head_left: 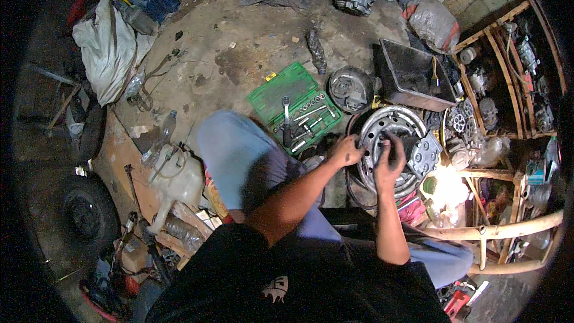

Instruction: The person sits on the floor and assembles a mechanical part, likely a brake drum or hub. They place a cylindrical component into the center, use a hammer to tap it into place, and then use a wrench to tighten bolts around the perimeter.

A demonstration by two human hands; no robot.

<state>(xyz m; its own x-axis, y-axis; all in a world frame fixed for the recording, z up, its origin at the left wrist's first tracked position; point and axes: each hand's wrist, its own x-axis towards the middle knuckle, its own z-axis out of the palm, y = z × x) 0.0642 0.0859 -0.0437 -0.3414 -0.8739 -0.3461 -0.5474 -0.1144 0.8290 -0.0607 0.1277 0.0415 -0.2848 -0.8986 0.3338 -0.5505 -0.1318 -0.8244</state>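
Note:
A silver steel wheel rim [391, 113] lies on the floor in front of me, to the right. Over its left edge is my left hand [347, 151], its fingers drawn together toward the rim's middle. Whatever they pinch is too small to make out. My right hand [390, 164] is above the rim's centre with fingers curled, and any thing inside them is hidden. Just right of it, a grey metal housing with round holes [424, 154] rests on the rim. Left of the rim, an open green socket set case [284, 93] holds sockets and a ratchet [286, 116].
A round metal drum part [350, 88] and a dark rectangular tray [412, 75] sit beyond the rim. A bright lamp [445, 194] shines beside wooden shelving [508, 173] at right. To my left are a white plastic tank [179, 176] and a tyre [89, 209].

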